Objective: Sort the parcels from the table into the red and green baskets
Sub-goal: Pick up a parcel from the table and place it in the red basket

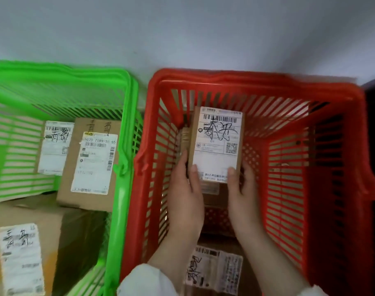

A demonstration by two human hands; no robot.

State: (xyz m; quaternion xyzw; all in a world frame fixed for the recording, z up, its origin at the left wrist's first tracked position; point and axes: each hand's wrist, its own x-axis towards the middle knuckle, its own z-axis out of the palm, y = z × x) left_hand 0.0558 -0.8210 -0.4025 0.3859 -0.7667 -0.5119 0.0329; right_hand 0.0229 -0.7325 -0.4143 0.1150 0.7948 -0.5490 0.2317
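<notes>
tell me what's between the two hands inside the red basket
In the head view, a small cardboard parcel with a white shipping label sits between the left hand and right hand, gripped at its near end, inside the red basket.

Two baskets, one green [126, 116] and one red [257, 80]. Three parcels in the green, at least two in the red. Two hands showing.

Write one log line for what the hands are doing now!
both hands | left hand, right hand hold small parcel | inside red basket | green basket beside
</notes>
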